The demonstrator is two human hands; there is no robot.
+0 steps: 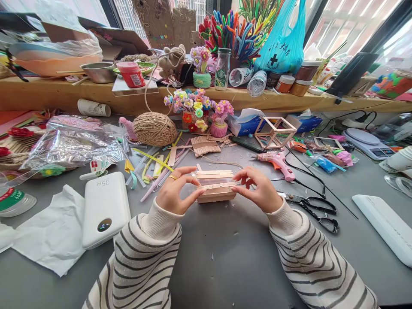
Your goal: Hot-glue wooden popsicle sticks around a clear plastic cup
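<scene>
A small box of stacked wooden craft sticks (216, 197) sits on the grey table, its layers showing on the near side and more sticks along its far edge. My left hand (175, 189) pinches its left end between thumb and fingers; a ring is on one finger. At the right end, my right hand (257, 189) has thumb and fingers closed on the near top edge. Whether the fingers grip only the top stick or the whole wall, I cannot tell. Right of my right hand lie a pink glue gun (279, 164) and black-handled scissors (313, 208).
Behind the box are loose craft sticks (206, 146), a twine ball (155, 128) and a wooden stick cube frame (275, 132). A white power bank (106, 210) and crumpled paper (51, 234) lie left. A white bar-shaped device (383, 227) lies right. The glue gun's cord trails across the table.
</scene>
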